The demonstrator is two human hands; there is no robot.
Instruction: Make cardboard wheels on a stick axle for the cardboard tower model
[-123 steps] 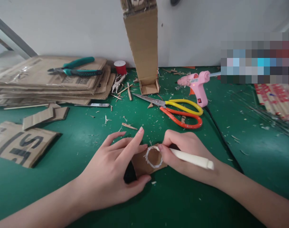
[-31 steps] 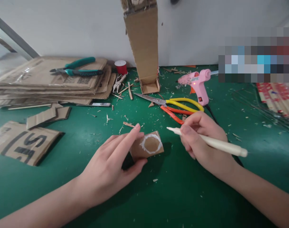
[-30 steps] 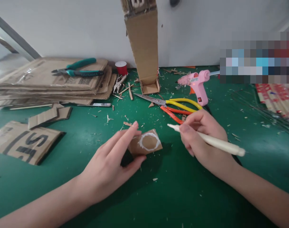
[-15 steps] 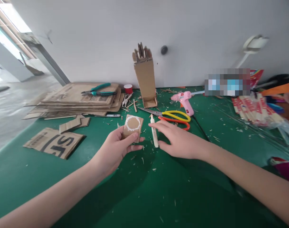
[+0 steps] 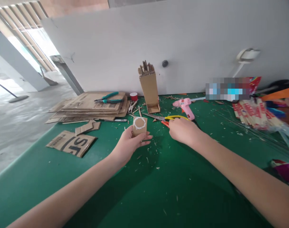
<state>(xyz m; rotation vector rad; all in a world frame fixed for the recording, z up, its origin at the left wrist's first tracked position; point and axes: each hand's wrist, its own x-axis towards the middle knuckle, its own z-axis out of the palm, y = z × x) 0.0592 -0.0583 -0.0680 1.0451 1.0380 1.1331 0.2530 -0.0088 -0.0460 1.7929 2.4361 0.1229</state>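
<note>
My left hand (image 5: 128, 143) pinches a small cardboard piece (image 5: 136, 130) with a white ring drawn on its face. The thumb lies across its lower edge. To the right, my right hand (image 5: 184, 130) is curled over the handles of the scissors (image 5: 160, 118), which have one yellow and one orange handle. The blades lie on the table and point left, toward the foot of a tall cardboard box (image 5: 149, 90) with sticks of cardboard rising from its top. The fingertips on the handles are partly hidden. The white pen-like tube is out of sight.
Stacked cardboard sheets (image 5: 87, 106) carry teal pliers (image 5: 108, 98) at back left. Cut cardboard pieces (image 5: 72, 143) lie in front of them. A pink glue gun (image 5: 186, 107) sits behind my right hand. Wrapped sticks (image 5: 250, 114) lie at the right, and scraps dot the green table (image 5: 139, 196).
My right hand has left the white tube and moved right onto the scissors' handles. The left hand still holds the cardboard piece. The camera view has shifted.
</note>
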